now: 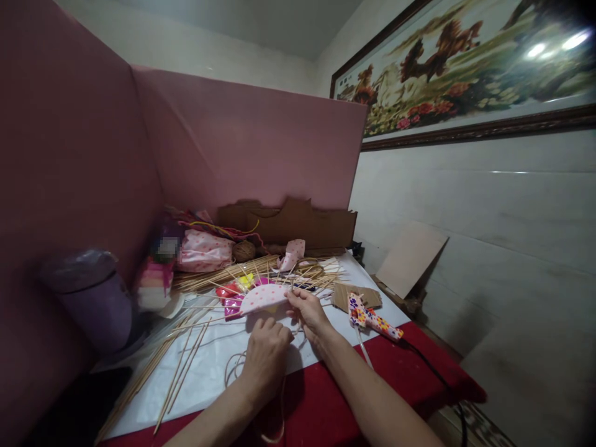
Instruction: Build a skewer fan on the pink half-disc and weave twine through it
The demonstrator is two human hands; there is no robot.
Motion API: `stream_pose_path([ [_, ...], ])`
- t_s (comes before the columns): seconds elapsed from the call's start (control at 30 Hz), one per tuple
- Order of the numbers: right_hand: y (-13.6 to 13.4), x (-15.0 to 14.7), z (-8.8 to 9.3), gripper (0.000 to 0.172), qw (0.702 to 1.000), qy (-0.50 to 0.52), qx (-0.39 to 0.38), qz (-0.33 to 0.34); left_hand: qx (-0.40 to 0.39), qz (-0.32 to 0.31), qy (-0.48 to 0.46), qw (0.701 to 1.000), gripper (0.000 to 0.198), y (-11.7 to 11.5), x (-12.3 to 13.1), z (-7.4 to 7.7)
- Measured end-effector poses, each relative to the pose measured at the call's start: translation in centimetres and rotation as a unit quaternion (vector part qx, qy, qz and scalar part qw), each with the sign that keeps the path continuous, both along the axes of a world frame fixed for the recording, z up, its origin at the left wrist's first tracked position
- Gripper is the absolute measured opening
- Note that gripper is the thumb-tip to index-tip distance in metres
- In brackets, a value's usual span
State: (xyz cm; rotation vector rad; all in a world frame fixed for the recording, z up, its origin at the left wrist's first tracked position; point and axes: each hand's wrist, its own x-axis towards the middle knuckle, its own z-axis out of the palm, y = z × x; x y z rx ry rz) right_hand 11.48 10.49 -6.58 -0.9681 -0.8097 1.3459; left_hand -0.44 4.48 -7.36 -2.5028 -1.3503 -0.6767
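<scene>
A half-round piece covered in white cloth with pink dots [265,299] is held up over the table, with thin wooden sticks fanning out from its curved edge. My right hand [308,315] is closed, its thumb and fingers pinching the right end of this dotted half-round piece. Just below the piece, my left hand [266,351] is curled shut around a thin beige cord [231,367]. The cord loops on the white sheet and hangs over the red cloth, and a bit of it shows between the hands. My left fingertips are partly hidden.
A flower-patterned glue gun [372,318] rests by a cardboard piece [342,297] on the right. Loose sticks [184,366] lie at left, with more sticks [214,277] behind. Colourful packets [233,305], a twine ball [244,251] and a purple bin [100,310] are also there.
</scene>
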Motion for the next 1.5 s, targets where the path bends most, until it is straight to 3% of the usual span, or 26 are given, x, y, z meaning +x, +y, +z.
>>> stream_pose_path([
  [0.33, 0.9, -0.1, -1.0, 0.027, 0.999, 0.025, -0.029, -0.004, 0.040, -0.025, -0.035, 0.998, 0.017, -0.1, -0.7, -0.8],
  [0.57, 0.0, -0.2, -0.8, 0.025, 0.998, 0.057, -0.012, -0.010, 0.095, -0.047, -0.075, 0.992, 0.022, -0.1, -0.5, -0.9],
  [0.9, -0.7, 0.1, 0.8, 0.029, 0.990, 0.132, 0.033, -0.032, -0.022, -0.019, -0.138, 0.990, 0.017, -0.3, -1.2, -0.4],
  [1.0, -1.1, 0.0, 1.2, 0.031, 0.988, 0.149, 0.035, -0.024, -0.082, -0.002, -0.194, 0.978, 0.015, -0.1, -1.4, -0.5],
  [1.07, -1.4, 0.0, 1.5, 0.029, 0.986, 0.164, 0.035, -0.011, -0.118, -0.027, -0.240, 0.963, 0.017, 0.2, -1.6, -0.6],
  [1.17, -1.7, 0.0, 1.9, 0.024, 0.982, 0.183, 0.036, 0.004, -0.197, -0.066, -0.352, 0.913, 0.013, 0.7, -1.7, -0.3],
  [1.23, -1.8, 0.0, 2.2, 0.021, 0.982, 0.187, 0.039, 0.006, -0.242, -0.038, -0.457, 0.855, 0.023, 1.0, -1.6, 0.3],
  [1.33, -2.1, -0.2, 2.5, 0.022, 0.981, 0.190, 0.044, 0.018, -0.283, 0.016, -0.597, 0.750, 0.038, 1.0, -1.6, 1.5],
  [1.43, -2.6, -0.6, 2.8, 0.024, 0.981, 0.178, 0.053, 0.048, -0.333, -0.035, -0.710, 0.619, 0.036, 0.4, -1.6, 2.6],
  [1.5, -3.0, -0.8, 2.8, 0.024, 0.983, 0.154, 0.067, 0.070, -0.367, -0.028, -0.749, 0.551, 0.034, -0.1, -1.6, 3.0],
])
